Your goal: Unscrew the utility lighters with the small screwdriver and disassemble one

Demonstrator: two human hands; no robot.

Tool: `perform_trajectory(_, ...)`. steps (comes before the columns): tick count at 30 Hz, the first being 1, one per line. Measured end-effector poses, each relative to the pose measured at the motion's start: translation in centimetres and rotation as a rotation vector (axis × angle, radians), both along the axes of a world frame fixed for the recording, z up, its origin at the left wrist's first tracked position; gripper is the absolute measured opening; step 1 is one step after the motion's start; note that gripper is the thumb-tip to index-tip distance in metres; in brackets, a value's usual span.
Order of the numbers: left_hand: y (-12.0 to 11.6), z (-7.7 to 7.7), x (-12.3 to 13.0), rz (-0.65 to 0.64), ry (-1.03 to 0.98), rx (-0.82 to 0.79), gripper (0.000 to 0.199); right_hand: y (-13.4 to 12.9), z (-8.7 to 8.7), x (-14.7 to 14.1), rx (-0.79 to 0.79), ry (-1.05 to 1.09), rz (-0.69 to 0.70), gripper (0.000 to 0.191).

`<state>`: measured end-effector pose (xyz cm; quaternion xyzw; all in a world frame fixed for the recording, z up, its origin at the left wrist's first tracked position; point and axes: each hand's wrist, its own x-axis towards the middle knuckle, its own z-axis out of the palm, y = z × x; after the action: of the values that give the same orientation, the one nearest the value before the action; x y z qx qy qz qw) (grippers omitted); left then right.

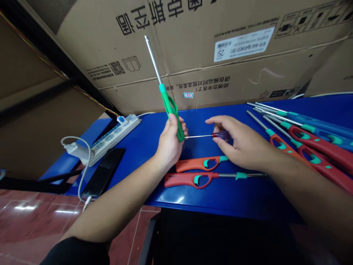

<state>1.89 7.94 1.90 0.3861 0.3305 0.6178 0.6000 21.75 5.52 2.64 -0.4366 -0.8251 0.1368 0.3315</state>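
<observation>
My left hand (171, 141) is closed around the handle of a green long-nosed lighter (170, 103), whose metal tube points up and to the left. From the right, a screwdriver (220, 135) with a dark red, see-through handle meets the lighter's lower end; whether its tip is inside cannot be made out. The fingers of my right hand (237, 141) are curled about that handle, the index finger raised off it. Just below on the table, an orange lighter (190, 164) and a red lighter (187, 180) lie side by side. My right hand and forearm cover part of their front ends.
Several red, orange and blue lighters (309, 136) are heaped at the right of the blue table (154, 200). On the left are a white power strip (110, 137) and a black phone (104, 173) with a cable. A cardboard box (193, 44) stands behind.
</observation>
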Motion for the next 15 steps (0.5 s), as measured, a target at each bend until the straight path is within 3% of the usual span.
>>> perform_trajectory(4,-0.2,-0.2,0.2,-0.029,0.023,0.011,0.041,0.2,-0.4,-0.3,-0.193,-0.195,-0.015,0.022)
perform_trajectory(7,-0.4,-0.4,0.3,-0.039,0.072,0.001,0.042,0.3,-0.3,-1.3,-0.403,0.024,-0.079,0.01)
perform_trajectory(9,-0.4,-0.7,0.3,-0.04,0.124,0.005,0.044,0.4,-0.1,-2.5,-0.481,0.166,-0.102,0.015)
perform_trajectory(15,-0.2,-1.9,0.0,0.012,0.298,0.105,0.045,1.4,0.0,-5.2,-0.654,0.296,-0.064,0.025)
